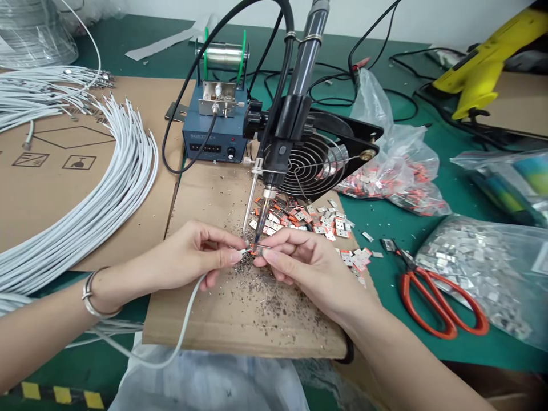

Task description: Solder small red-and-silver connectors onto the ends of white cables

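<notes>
My left hand (208, 254) pinches a white cable (189, 308) close to its end, and the cable loops down and back below my wrist. Facing it, my right hand (295, 257) has thumb and fingers closed on a small connector piece (256, 249), partly hidden by the fingertips. Cable end and connector piece meet under the tip of a soldering iron (262, 220) held in a stand. A thin curved metal tube (250, 205) comes down beside the tip. Dark specks lie on the cardboard (205, 325) below both hands.
Behind the hands stand a blue solder feeder (216, 128) and a black fan (317, 160). Small metal pieces (338, 222) are scattered to the right, near red-handled scissors (440, 302) and a bag of parts (483, 274). Bundled white cables (115, 188) lie left.
</notes>
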### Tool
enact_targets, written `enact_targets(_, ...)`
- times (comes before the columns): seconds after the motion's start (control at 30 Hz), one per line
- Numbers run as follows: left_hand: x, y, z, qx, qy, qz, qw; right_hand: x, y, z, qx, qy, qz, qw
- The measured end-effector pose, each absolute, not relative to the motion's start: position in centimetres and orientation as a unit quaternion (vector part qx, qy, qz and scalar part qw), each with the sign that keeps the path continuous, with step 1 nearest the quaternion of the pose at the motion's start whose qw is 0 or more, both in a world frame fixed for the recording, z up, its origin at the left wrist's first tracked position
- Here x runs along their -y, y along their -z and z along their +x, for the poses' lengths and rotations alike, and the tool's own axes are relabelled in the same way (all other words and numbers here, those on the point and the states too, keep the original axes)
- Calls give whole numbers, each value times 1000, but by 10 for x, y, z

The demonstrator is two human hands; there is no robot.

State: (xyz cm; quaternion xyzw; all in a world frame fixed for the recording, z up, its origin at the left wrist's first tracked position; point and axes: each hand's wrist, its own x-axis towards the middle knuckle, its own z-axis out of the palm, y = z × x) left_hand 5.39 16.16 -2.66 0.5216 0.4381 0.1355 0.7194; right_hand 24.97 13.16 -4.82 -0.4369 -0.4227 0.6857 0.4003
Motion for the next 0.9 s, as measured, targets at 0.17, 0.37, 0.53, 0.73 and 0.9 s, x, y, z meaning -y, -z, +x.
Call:
enact_targets(0.17, -162, 29, 53, -448, -135, 537, 702, -133, 46, 247, 435, -674, -449, 394)
enact_targets(0.37, -163, 31, 52, -452, -125, 547, 694, -133, 45, 245, 441, -659, -470, 388)
enact_targets(0.53, -162, 28, 55, -475, -128, 544, 680, -133, 46, 245, 447, -651, -474, 389)
enact_targets(0.73, -159, 30, 60, -491, -179, 585, 620, -134, 45, 245, 458, -646, -480, 378)
enact_targets(0.9, -158, 34, 61, -482, -185, 620, 591, -135, 46, 246, 472, -643, -474, 372)
